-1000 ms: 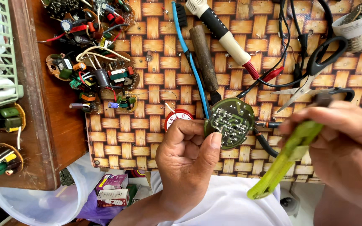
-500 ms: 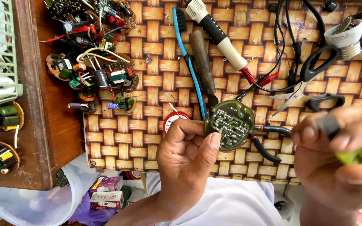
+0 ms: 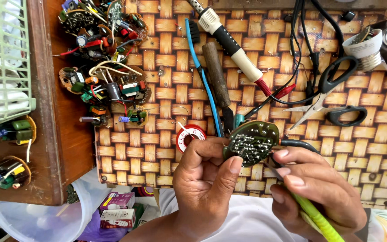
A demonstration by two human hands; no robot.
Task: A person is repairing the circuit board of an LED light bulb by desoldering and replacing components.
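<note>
**Over the woven mat: tool tip brought up to the round board**

At the near edge of the woven mat point(image 3: 166, 67), the left hand point(image 3: 207, 179) pinched a round green circuit board point(image 3: 251, 142) between thumb and curled fingers, solder side up, just above the mat. The right hand point(image 3: 316, 190) was closed around a yellow-green tool point(image 3: 314, 215), held like a pen, its metal tip touching the board's lower right edge. Half a second earlier that hand had sat lower and farther right, with the tool mostly out of view and away from the board; a second earlier the tool hung clear of it. The left hand and board had hardly shifted.

Just beyond the left thumb lay a red spool of solder point(image 3: 191, 136). Past the board, a soldering iron point(image 3: 231, 42) with a cream and black handle lay slanted, beside a brown wooden handle point(image 3: 216, 74) and a blue tool point(image 3: 202, 76). Black-handled scissors point(image 3: 332, 98) lay to the right, near black cables point(image 3: 301, 45). A white bulb base point(image 3: 363, 49) stood at the far right. To the far left, loose circuit boards point(image 3: 108, 85) were heaped, some on the wooden table point(image 3: 54, 148), beside a green basket point(image 3: 1, 62).
</note>
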